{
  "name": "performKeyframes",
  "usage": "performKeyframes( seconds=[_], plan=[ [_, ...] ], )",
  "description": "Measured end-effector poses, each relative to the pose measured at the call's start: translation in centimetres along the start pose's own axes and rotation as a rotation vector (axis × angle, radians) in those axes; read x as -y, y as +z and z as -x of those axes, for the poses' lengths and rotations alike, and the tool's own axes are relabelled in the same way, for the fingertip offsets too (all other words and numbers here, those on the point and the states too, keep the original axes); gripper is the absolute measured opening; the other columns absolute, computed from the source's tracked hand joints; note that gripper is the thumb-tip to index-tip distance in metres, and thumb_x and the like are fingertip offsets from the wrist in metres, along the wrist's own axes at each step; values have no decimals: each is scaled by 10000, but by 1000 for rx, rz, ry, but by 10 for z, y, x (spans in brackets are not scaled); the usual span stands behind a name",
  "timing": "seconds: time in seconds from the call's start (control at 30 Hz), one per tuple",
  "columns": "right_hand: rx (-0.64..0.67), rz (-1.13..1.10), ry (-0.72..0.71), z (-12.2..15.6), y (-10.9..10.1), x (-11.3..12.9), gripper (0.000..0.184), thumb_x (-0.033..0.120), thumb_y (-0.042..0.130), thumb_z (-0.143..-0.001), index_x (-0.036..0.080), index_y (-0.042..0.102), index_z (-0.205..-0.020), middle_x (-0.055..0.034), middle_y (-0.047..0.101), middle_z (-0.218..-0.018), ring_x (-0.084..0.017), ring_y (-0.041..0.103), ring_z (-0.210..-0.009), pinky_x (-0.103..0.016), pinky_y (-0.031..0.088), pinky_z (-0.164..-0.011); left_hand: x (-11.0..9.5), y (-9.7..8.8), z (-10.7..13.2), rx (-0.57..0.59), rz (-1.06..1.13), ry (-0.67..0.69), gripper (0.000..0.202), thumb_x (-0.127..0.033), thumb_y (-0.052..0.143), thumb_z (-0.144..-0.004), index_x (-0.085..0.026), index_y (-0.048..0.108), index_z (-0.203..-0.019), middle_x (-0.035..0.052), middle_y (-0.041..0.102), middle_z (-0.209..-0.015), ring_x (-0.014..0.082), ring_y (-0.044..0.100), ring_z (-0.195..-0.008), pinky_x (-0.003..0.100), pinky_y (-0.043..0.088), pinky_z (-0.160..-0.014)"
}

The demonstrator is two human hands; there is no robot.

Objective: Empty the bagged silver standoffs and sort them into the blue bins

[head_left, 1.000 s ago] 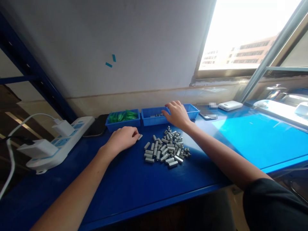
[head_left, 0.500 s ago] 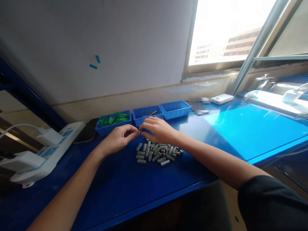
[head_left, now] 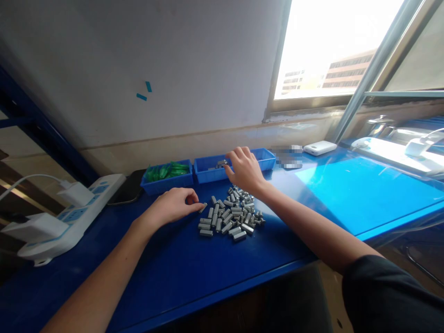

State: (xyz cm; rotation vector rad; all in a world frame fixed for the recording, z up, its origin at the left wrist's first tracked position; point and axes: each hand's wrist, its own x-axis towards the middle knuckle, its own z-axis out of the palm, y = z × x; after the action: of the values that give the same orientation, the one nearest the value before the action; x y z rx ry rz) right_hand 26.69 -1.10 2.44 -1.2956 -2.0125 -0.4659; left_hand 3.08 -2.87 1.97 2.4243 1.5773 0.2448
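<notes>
Faces a plain grey wall [head_left: 201,69], marked with two small blue strips [head_left: 141,97] and edged below by a beige band [head_left: 173,149]. Opens at the upper right onto a glaring window [head_left: 322,41], with a pinkish building [head_left: 347,73] outside and a slanting grey metal post [head_left: 372,76] alongside. Shows a dark blue metal frame [head_left: 52,136] at the left. Spreads below into a glossy blue table [head_left: 173,277], brightly lit at the right, above a brownish floor [head_left: 331,291].

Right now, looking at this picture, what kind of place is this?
It's probably a small workshop or a sorting spot in a factory. You can see a blue workbench, a pile of metal pieces on it, and small blue bins lined up behind.
</notes>
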Motion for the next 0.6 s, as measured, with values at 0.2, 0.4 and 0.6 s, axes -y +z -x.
performKeyframes(
  seconds=[0.2, 0.4, 0.6],
  plan=[
    [250, -98, -133, 13, 8, 24, 215, 329, 517, -888, 177, 638, -979, -89, 616, -955, -243, 481, -1001, -358, 408, -838, 8, 8, -5, -125, -67, -58, 344, -548, 518, -776, -248, 685, -796, 38, 705, -836, 222, 631, -749, 270, 376, -571],
    [333, -173, -265, 21, 14, 39, 265, 322, 564, -865, 185, 610, -1086, -75, 632, -972, -226, 512, -978, -325, 400, -783, 2, 9, -5, -153, 61, 44, 299, -464, 516, -804, -209, 672, -801, 47, 688, -847, 209, 619, -766, 277, 422, -648],
    [147, -272, -433, 15, 10, 28, 195, 309, 470, -919, 169, 601, -956, -57, 629, -864, -179, 523, -839, -294, 390, -756, -11, -1, -2, -172, 360, 179, 368, -478, 458, -866, -173, 663, -859, 34, 688, -849, 191, 610, -784, 269, 449, -697]
  ],
)
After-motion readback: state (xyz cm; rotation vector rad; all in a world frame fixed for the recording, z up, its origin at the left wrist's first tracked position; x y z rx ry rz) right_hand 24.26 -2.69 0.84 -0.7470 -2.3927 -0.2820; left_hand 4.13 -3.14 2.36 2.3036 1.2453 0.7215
